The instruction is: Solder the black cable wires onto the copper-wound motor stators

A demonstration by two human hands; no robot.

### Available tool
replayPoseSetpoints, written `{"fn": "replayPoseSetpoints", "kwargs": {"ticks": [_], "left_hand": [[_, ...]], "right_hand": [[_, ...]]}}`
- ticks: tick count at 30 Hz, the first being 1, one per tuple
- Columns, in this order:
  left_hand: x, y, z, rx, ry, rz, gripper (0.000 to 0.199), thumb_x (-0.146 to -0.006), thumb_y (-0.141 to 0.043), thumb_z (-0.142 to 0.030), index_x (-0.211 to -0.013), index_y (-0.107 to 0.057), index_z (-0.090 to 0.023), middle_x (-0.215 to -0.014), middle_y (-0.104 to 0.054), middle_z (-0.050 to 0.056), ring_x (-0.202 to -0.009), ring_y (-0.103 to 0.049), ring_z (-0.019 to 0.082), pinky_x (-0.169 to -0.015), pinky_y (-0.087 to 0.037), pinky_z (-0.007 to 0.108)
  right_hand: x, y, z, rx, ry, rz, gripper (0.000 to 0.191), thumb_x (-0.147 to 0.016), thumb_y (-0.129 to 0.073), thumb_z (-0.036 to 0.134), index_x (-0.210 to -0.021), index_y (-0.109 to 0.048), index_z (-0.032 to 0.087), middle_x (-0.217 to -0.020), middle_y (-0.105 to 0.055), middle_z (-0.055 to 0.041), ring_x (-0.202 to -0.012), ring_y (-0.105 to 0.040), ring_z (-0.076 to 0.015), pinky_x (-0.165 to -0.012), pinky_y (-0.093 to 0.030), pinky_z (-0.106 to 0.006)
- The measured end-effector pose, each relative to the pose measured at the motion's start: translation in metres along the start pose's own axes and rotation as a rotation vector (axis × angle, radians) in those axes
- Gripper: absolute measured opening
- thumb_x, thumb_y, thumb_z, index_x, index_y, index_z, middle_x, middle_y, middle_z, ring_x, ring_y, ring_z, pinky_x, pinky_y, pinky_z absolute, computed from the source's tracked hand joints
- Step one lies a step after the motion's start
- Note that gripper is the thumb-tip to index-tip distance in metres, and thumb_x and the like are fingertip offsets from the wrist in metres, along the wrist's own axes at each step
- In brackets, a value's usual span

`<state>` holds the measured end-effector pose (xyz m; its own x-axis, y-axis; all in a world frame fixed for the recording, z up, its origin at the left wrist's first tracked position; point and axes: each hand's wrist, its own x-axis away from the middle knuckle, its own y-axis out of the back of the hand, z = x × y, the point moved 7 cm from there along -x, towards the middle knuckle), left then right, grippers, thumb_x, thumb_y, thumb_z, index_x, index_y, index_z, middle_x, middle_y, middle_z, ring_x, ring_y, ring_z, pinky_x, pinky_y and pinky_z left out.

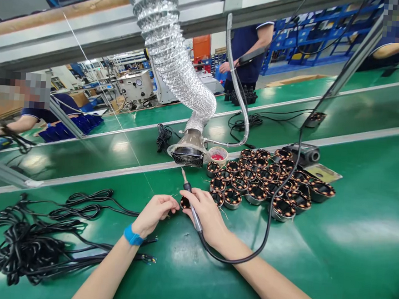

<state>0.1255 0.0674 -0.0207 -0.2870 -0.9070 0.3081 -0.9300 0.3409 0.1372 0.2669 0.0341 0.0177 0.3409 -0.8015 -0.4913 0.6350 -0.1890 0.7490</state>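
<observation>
My right hand (209, 216) is closed round a soldering iron (196, 218), whose tip points up and away towards the fume extractor hood. Under those same fingers sits a motor stator (184, 203) with a dark core, partly hidden by the hand. Just left of it, my left hand (157, 212), with a blue band (133, 236) at the wrist, is closed in a pinch at the stator's edge. A thin wire shows at its fingertips, though its far end is hidden. A black cable (123, 209) runs up to the left hand from the left.
Several copper-wound stators (256, 193) stand grouped on the right. Behind are a small tub (217, 155) with red contents and the extractor hood (187, 153) on its foil duct (179, 52). Bundled black cables (28, 247) lie left. The iron's cord (267, 231) loops over my right forearm. Co-workers are beyond.
</observation>
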Motion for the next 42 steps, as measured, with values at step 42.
{"fn": "replayPoseSetpoints", "kwargs": {"ticks": [42], "left_hand": [[0.002,0.015,-0.01,-0.102,-0.143,-0.143,0.046,-0.083,-0.06,-0.055,-0.081,-0.07,-0.011,-0.058,-0.047,-0.004,-0.048,-0.033,0.006,-0.048,-0.024,0.021]], "right_hand": [[0.001,-0.002,-0.006,0.02,-0.069,-0.036,0.053,-0.08,-0.073,0.015,-0.127,-0.052,0.023,-0.11,-0.058,-0.0095,-0.095,-0.057,-0.026,-0.082,-0.055,-0.042]]}}
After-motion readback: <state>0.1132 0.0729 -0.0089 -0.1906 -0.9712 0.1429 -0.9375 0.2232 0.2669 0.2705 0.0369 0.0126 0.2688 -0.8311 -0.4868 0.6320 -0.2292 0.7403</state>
